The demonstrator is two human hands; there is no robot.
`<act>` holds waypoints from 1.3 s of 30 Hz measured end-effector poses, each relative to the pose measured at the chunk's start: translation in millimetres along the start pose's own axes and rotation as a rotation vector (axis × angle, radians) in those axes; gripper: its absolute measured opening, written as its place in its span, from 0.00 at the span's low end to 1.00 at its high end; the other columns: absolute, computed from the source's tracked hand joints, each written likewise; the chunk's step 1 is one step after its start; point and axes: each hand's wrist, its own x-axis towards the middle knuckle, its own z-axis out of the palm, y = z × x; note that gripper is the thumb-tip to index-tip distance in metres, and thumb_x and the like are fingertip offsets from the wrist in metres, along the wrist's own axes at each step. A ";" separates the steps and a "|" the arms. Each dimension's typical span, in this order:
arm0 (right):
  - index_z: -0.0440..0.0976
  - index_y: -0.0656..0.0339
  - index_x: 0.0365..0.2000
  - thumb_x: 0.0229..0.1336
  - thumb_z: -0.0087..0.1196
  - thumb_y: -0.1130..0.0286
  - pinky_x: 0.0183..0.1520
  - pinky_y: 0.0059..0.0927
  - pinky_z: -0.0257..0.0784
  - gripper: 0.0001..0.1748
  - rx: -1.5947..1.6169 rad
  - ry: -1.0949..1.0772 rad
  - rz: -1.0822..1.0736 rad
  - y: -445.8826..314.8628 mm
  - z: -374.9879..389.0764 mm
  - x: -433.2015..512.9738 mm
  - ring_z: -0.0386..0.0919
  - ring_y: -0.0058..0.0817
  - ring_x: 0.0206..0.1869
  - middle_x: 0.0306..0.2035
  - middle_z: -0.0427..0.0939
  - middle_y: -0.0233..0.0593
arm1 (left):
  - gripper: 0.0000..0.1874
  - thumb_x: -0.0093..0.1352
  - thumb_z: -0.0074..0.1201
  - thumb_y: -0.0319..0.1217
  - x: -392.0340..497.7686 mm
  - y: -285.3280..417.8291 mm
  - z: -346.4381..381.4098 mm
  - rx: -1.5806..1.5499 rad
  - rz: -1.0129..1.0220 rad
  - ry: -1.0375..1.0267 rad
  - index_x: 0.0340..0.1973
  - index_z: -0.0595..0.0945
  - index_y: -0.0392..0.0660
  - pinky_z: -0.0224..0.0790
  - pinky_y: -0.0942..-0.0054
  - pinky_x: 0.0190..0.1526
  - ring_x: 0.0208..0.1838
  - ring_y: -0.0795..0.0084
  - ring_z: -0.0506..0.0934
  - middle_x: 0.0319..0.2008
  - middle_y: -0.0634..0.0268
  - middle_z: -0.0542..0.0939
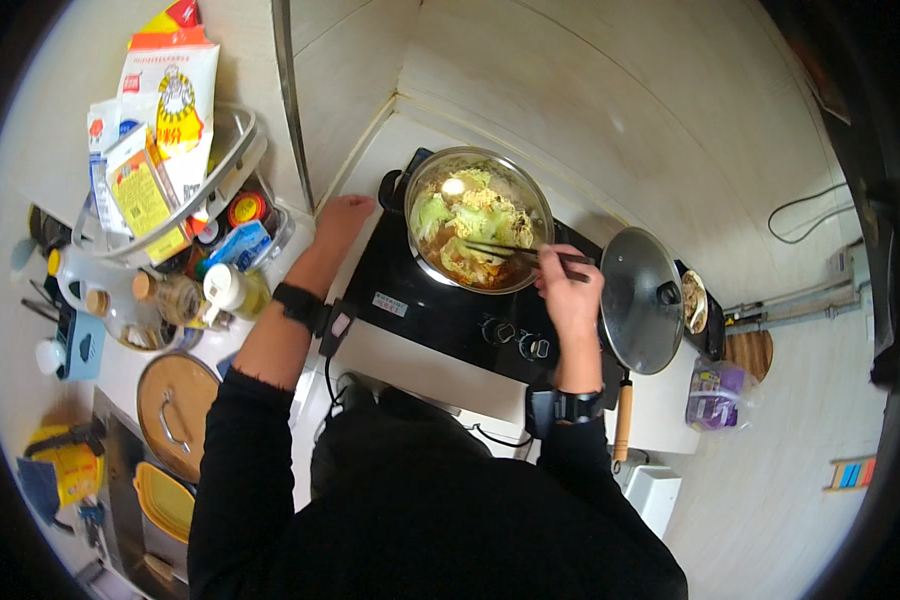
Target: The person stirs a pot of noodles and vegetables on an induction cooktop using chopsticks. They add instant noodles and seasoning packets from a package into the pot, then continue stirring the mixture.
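A steel pot (546, 180) stands on the black glass gas stove (435, 315). Inside it are noodles (484, 202), green leafy vegetables (429, 217), a pale round piece that looks like egg (453, 186), and reddish broth. My right hand (570, 289) grips dark chopsticks (525, 253), their tips down among the noodles. To the left of the pot, my left hand (349, 214) is beside its black side handle (391, 191). The fingers there are partly hidden, and I see nothing held in them; whether they touch the counter is unclear.
At right, a glass lid (637, 315) lies over a pan with a wooden handle (623, 420). A rack of seasoning packets (169, 97), an oil bottle (232, 289) and jars crowd the left counter. A round lid (176, 412) sits by the sink (124, 480).
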 end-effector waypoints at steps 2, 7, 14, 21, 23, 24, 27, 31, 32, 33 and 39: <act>0.77 0.69 0.27 0.53 0.56 0.72 0.26 0.16 0.65 0.08 0.078 -0.032 -0.079 10.6 20.2 7.9 0.71 0.13 0.22 0.20 0.76 0.30 | 0.14 0.61 0.58 0.35 10.2 3.9 9.7 -0.004 0.035 0.034 0.36 0.82 0.37 0.65 0.76 0.34 0.32 0.75 0.73 0.29 0.68 0.79; 0.76 0.69 0.28 0.54 0.55 0.75 0.27 0.16 0.65 0.06 0.095 -0.090 -0.303 0.7 68.6 11.9 0.69 0.12 0.23 0.21 0.75 0.29 | 0.15 0.61 0.58 0.36 16.5 22.2 24.8 -0.058 -0.007 0.059 0.35 0.82 0.37 0.65 0.73 0.34 0.32 0.75 0.72 0.28 0.66 0.79; 0.78 0.67 0.24 0.50 0.58 0.72 0.29 0.20 0.70 0.08 -0.106 0.065 -0.334 29.3 75.0 19.7 0.77 0.22 0.22 0.19 0.78 0.42 | 0.15 0.58 0.60 0.36 57.1 -5.1 27.4 0.106 0.025 0.014 0.33 0.82 0.35 0.65 0.72 0.31 0.28 0.72 0.73 0.25 0.64 0.79; 0.77 0.66 0.27 0.53 0.56 0.66 0.20 0.20 0.68 0.11 -0.107 0.071 0.096 14.6 -1.3 13.5 0.73 0.20 0.18 0.18 0.76 0.37 | 0.16 0.58 0.61 0.36 55.2 -6.7 27.8 0.104 0.044 -0.026 0.33 0.82 0.35 0.66 0.72 0.32 0.26 0.71 0.73 0.25 0.63 0.80; 0.77 0.66 0.29 0.54 0.57 0.65 0.18 0.18 0.66 0.12 -0.036 0.126 0.129 -15.1 -6.8 4.1 0.71 0.18 0.16 0.17 0.76 0.36 | 0.16 0.58 0.61 0.36 53.7 -6.9 27.4 0.111 0.022 -0.030 0.33 0.82 0.35 0.66 0.72 0.32 0.27 0.71 0.73 0.25 0.63 0.80; 0.77 0.66 0.30 0.54 0.57 0.65 0.18 0.18 0.66 0.12 -0.019 0.117 0.095 -21.6 -5.0 0.8 0.71 0.18 0.16 0.17 0.76 0.37 | 0.16 0.58 0.61 0.37 54.0 -7.3 27.9 0.118 0.016 -0.035 0.33 0.82 0.35 0.66 0.72 0.32 0.27 0.71 0.74 0.25 0.62 0.80; 0.78 0.67 0.33 0.54 0.57 0.66 0.21 0.18 0.67 0.12 0.052 -0.023 0.029 -20.1 25.0 -2.2 0.71 0.18 0.17 0.18 0.77 0.35 | 0.19 0.55 0.60 0.40 57.0 -8.5 26.5 0.163 0.031 -0.005 0.30 0.82 0.34 0.69 0.70 0.34 0.28 0.66 0.79 0.24 0.56 0.81; 0.77 0.68 0.33 0.55 0.56 0.67 0.23 0.19 0.69 0.12 -0.093 -0.049 -0.117 39.0 39.9 15.9 0.73 0.19 0.19 0.20 0.77 0.35 | 0.17 0.57 0.59 0.37 42.7 14.5 23.7 0.135 0.049 -0.049 0.31 0.82 0.33 0.69 0.72 0.34 0.29 0.69 0.79 0.25 0.58 0.82; 0.77 0.68 0.34 0.55 0.56 0.67 0.23 0.19 0.69 0.13 -0.144 -0.010 -0.190 52.7 34.3 19.3 0.73 0.19 0.19 0.20 0.77 0.36 | 0.17 0.57 0.59 0.37 40.8 17.3 24.3 0.136 0.036 -0.040 0.32 0.82 0.33 0.69 0.72 0.34 0.29 0.70 0.79 0.26 0.58 0.82; 0.77 0.69 0.34 0.55 0.56 0.67 0.24 0.19 0.70 0.13 -0.136 0.023 -0.136 56.3 26.3 20.5 0.74 0.19 0.20 0.21 0.78 0.37 | 0.16 0.57 0.59 0.36 40.0 17.7 24.3 0.134 0.021 -0.023 0.32 0.82 0.33 0.69 0.72 0.34 0.29 0.70 0.79 0.26 0.58 0.82; 0.76 0.70 0.33 0.55 0.56 0.66 0.20 0.21 0.71 0.14 0.088 0.224 0.071 23.9 -36.1 17.9 0.74 0.21 0.19 0.21 0.77 0.40 | 0.17 0.58 0.60 0.36 52.0 -1.3 25.6 0.045 0.044 -0.034 0.34 0.82 0.33 0.69 0.72 0.33 0.28 0.71 0.78 0.27 0.59 0.82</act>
